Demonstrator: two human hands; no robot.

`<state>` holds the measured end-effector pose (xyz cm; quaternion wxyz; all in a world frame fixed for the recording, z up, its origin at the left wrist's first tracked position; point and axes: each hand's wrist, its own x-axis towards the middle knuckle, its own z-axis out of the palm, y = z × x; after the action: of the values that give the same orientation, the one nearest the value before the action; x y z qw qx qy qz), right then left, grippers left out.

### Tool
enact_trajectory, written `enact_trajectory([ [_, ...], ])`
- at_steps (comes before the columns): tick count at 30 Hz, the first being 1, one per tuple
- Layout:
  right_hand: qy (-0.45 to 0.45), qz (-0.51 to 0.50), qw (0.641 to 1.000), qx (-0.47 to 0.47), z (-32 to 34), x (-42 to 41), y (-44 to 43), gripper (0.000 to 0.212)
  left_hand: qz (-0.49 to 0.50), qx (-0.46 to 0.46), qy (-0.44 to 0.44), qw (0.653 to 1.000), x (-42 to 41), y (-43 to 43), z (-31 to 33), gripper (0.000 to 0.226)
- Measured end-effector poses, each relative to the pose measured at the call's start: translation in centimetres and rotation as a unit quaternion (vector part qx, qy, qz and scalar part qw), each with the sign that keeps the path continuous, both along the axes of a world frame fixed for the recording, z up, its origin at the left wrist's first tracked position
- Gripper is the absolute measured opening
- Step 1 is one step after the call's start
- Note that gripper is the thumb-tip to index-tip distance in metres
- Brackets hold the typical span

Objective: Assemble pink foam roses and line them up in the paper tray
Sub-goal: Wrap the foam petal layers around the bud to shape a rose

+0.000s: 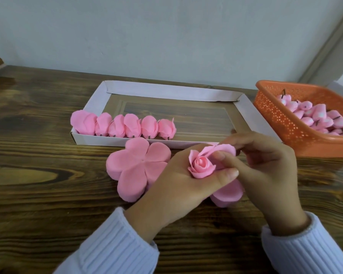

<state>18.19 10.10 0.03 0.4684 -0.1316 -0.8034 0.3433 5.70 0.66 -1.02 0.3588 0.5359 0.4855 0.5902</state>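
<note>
A pink foam rose (201, 165) with a rolled centre sits in my left hand (178, 186), whose thumb and fingers curl round its base. My right hand (265, 167) pinches one outer petal (222, 150) of that rose and folds it against the bud. On the table to the left of my hands lies a stack of flat pink flower-shaped petal pieces (137, 169). The white paper tray (99, 95) stands behind, with several finished roses (123, 126) lined up along its near left wall.
An orange perforated plastic basket (281, 113) at the right holds several pink foam buds (313, 115) with short dark stems. Everything rests on a dark wooden table (38, 155) against a pale wall. Another pink petal piece (228, 194) shows under my hands.
</note>
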Motion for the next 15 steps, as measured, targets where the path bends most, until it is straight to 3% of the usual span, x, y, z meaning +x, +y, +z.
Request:
enact_trajectory([
  [3, 0.017, 0.010, 1.000, -0.022, 0.13, -0.08, -0.25, 0.008, 0.004, -0.001, -0.010, 1.000, 0.04, 0.06, 0.00, 0.009],
  [8, 0.047, 0.006, 0.997, -0.055, 0.25, -0.17, -0.36, 0.013, 0.040, -0.022, -0.044, 0.998, 0.33, 0.07, 0.15, 0.018],
  [15, -0.008, 0.051, 0.999, -0.001, -0.14, -0.34, -0.50, 0.025, 0.059, -0.057, -0.043, 0.996, 0.17, 0.34, -0.01, 0.007],
])
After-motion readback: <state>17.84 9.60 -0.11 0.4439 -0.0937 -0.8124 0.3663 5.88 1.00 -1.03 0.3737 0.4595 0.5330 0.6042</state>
